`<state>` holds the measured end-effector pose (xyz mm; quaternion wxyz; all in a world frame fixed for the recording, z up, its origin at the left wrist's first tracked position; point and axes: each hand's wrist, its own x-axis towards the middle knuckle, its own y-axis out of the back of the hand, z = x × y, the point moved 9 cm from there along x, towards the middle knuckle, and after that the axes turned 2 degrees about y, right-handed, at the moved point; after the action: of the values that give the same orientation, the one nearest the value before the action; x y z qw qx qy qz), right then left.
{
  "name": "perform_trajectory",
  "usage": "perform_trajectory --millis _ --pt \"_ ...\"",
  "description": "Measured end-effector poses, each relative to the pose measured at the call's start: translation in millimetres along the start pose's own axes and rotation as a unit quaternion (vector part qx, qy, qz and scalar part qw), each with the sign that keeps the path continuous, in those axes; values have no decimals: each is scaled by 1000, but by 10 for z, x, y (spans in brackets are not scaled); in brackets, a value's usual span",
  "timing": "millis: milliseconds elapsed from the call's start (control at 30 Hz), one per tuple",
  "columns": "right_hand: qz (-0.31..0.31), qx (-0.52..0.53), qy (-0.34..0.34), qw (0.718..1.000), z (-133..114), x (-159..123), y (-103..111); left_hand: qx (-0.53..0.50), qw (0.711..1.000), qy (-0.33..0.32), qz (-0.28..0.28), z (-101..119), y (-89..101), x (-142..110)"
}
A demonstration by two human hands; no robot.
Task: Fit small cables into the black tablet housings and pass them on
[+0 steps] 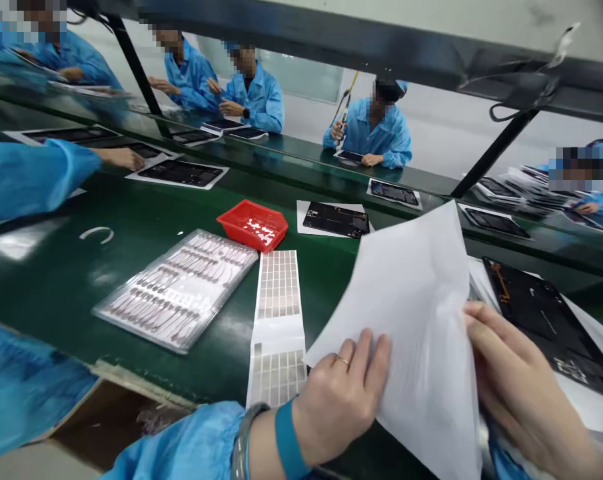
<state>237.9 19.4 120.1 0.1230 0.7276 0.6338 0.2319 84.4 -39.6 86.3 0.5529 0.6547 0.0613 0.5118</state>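
Observation:
A white sheet of paper (406,300) stands tilted up in front of me. My left hand (344,393) has its fingers over the sheet's lower left part, its thumb hidden behind. On the sheet's right edge, my right hand (516,373) is closed in a pinch; some of its fingers are hidden. Just beyond that hand, a black tablet-like panel (536,313) with an orange flex strip lies on white paper. To the left of my left hand lies a strip of small grey rectangular stickers (280,283).
A clear tray (181,287) holds several small wired parts. Behind the sticker strip stands a red bin (254,223) with white bits. Another black panel (336,219) lies farther back. A co-worker's sleeve (36,177) reaches in from the left. Other people sit across the green bench (146,193).

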Motion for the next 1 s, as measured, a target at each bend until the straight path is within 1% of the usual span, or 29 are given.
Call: perform_trajectory --millis 33,67,100,133,167,200,233,267,300,333,367,400,433,467,500,533,567,600,633,667,700,733,800,900,967,1000 --pt "-3 38 -17 999 47 -78 4 -98 994 34 -26 -65 -20 -34" --pt "-7 68 -31 997 103 -136 3 -209 972 96 -56 -169 -78 -79" --pt "-17 77 -35 996 158 -179 -10 -320 926 178 -88 -289 -184 -149" --pt "-35 57 -28 997 212 -210 -46 -419 859 271 -115 -400 -328 -252" --pt "-63 21 -21 998 280 -237 -112 -500 776 358 -136 -474 -492 -381" --pt "-100 -20 -14 995 360 -264 -206 -561 693 427 -151 -505 -643 -505" --pt "-144 -61 -6 988 447 -295 -327 -606 622 469 -162 -501 -768 -601" --pt "-190 -98 5 977 533 -329 -462 -636 567 494 -171 -490 -861 -674" --pt "-234 -130 23 963 609 -365 -600 -653 531 510 -178 -486 -919 -733" --pt "-269 -157 47 949 672 -396 -723 -665 512 513 -183 -483 -934 -769" --pt "-287 -180 75 938 723 -410 -815 -678 507 498 -187 -478 -901 -778" --pt "-287 -200 101 931 770 -401 -867 -692 514 469 -191 -468 -823 -769" --pt "-274 -217 122 929 816 -375 -884 -702 533 430 -197 -460 -706 -759" --pt "-257 -230 136 929 865 -340 -877 -692 572 391 -202 -477 -563 -764" --pt "-245 -241 144 928 918 -305 -859 -657 632 355 -207 -526 -408 -787" --pt "-239 -250 148 926 968 -274 -841 -586 708 335 -209 -628 -260 -836" --pt "-240 -257 149 924 1007 -249 -827 -480 788 330 -198 -791 -110 -899" --pt "-245 -263 146 921 1028 -229 -823 -367 852 326 -180 -962 40 -957" --pt "-248 -267 143 920 1018 -212 -828 -264 895 326 -152 -1131 181 -1009" --pt "-249 -270 140 919 976 -198 -848 -175 919 328 -129 -1282 287 -1060" --pt "-251 -269 140 919 896 -191 -896 -107 931 329 -118 -1406 342 -1103" --pt "-256 -264 145 918 782 -194 -978 -61 935 329 -115 -1504 355 -1136" --pt "-282 -245 172 912 482 -236 -1249 -25 938 321 -131 -1612 278 -1163" --pt "-311 -224 240 892 10 -327 -1759 -59 937 311 -150 -1629 108 -1137" --pt "-310 -230 284 878 -201 -368 -2059 -94 930 324 -143 -1632 41 -1119" --pt "-309 -237 300 871 -262 -379 -2183 -112 926 333 -135 -1638 22 -1114"
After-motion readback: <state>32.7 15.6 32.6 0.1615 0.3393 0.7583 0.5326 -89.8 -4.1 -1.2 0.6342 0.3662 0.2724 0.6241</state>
